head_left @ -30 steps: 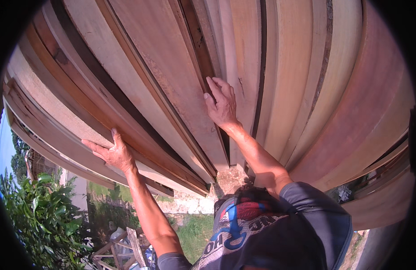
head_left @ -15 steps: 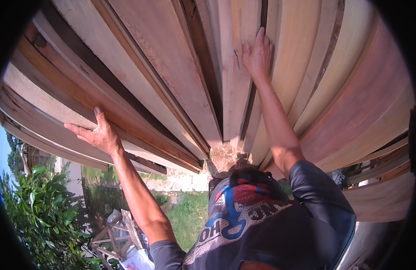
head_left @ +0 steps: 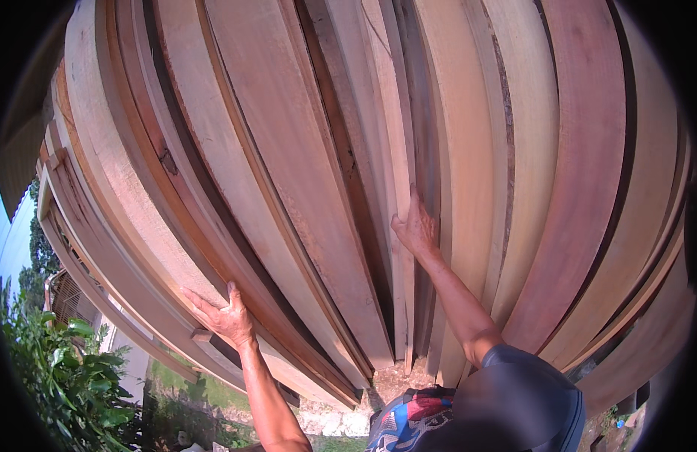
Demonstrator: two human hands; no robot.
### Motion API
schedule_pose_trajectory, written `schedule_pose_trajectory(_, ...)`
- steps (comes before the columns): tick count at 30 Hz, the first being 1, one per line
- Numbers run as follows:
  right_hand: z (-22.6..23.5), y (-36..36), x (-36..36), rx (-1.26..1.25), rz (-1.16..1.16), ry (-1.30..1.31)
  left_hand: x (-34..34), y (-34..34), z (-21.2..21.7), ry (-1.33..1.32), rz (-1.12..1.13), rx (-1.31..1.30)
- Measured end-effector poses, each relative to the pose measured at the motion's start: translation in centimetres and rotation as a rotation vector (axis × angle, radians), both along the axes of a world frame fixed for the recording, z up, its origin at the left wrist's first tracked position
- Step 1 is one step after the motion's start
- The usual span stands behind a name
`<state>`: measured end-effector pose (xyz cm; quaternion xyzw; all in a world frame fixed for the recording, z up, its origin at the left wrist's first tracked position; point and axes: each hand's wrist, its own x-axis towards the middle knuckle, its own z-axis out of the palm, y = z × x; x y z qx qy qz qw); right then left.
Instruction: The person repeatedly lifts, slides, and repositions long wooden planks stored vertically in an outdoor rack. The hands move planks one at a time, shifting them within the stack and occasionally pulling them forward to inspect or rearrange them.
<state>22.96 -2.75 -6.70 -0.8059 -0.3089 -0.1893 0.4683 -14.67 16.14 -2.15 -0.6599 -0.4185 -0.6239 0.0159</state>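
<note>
Long sawn wooden planks stand side by side in front of me, leaning upright. My right hand [head_left: 418, 228] closes around the edge of a narrow board [head_left: 392, 98] near the middle, with one finger pointing up along it. My left hand [head_left: 226, 316] lies against a wide pale plank [head_left: 119, 169] on the left, its thumb raised and its fingers spread. To the right of the narrow board stands a broad yellowish plank [head_left: 469, 151]. Left of it leans a wide pinkish-brown plank [head_left: 288, 143].
Farther right stands a reddish plank [head_left: 590, 113]. A leafy bush [head_left: 70, 377] grows at the lower left. A pale stone ledge [head_left: 333, 423] and grass lie below the planks. More boards [head_left: 635, 377] lean at the lower right.
The view has tilted up along the planks. My right hand has moved from reaching high to a grip lower on the narrow board, which now stands out. My left hand stays against its plank.
</note>
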Motion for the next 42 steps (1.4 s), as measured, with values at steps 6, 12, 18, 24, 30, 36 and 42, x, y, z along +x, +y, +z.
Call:
schedule_pose_trajectory(6, 0.1, -0.2, -2.1, 0.014, 0.040, -0.028, 0.2, -0.2, 0.2, -0.031, -0.025, 0.026)
schedule_pose_trajectory(12, -2.8, -2.2, -3.3, 0.313, 0.248, 0.174, 0.2, -0.3, 0.1, -0.049, -0.037, 0.001)
schedule_pose_trajectory(18, -6.0, -3.3, -1.8, 0.551, 0.471, 0.361, 0.1, -0.1, -0.1, -0.108, -0.114, -0.049)
schedule_pose_trajectory(24, -6.1, -2.6, 0.5, 0.582, 0.511, 0.389, 0.1, 0.1, 0.0, -0.104, -0.090, -0.018)
schedule_pose_trajectory(30, -7.1, -3.9, 0.8, 0.640, 0.712, 0.713, -0.1, 0.8, -0.5, 0.003, -0.033, 0.031)
schedule_pose_trajectory(36, -6.0, -4.5, -1.1, 0.626, 0.649, 0.673, -0.1, 0.8, -0.3, -0.010, -0.051, -0.068)
schedule_pose_trajectory(42, -5.4, -5.4, -1.3, 0.714, 0.627, 0.734, -0.1, 0.7, 0.0, 0.003, -0.049, -0.052)
